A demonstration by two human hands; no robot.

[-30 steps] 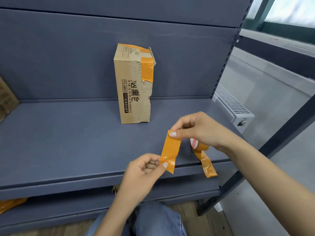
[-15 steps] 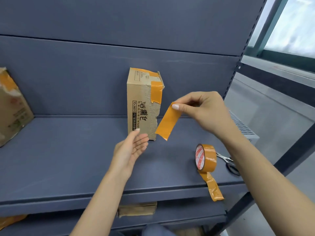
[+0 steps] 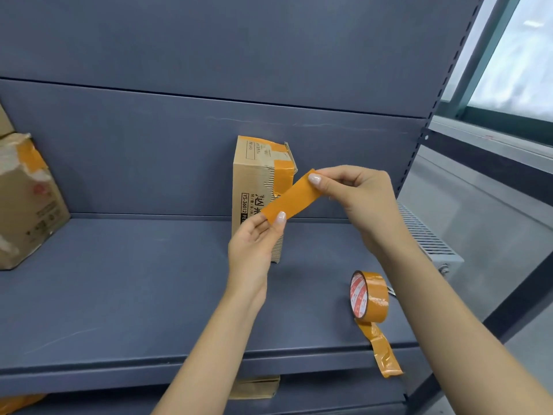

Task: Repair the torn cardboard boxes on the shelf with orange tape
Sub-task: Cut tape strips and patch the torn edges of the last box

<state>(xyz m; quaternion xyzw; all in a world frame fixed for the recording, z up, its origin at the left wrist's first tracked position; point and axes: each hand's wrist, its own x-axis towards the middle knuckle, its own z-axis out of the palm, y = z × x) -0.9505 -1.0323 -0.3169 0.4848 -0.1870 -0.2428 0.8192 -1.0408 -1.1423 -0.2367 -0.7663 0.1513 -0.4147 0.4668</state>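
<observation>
2 cardboard boxes (image 3: 257, 187) (image 3: 27, 202), 1 tape roll (image 3: 369, 296), left hand (image 3: 254, 247) and right hand (image 3: 359, 193) pinching 1 tape strip (image 3: 291, 196)

Bare forearms, no sleeves, pale polished nails on fingers (image 3: 314, 178)

boxes (image 3: 254, 187): 3 | tape roll (image 3: 369, 296): 1 | tape strip (image 3: 291, 196): 1 | hands (image 3: 254, 244): 2

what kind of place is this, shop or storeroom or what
Probably a storeroom or a shop's stock area. Bare grey-blue metal shelving with a slotted upright holds worn cardboard boxes, and a tape roll stands on the shelf. A window and a radiator are at the right.
</observation>
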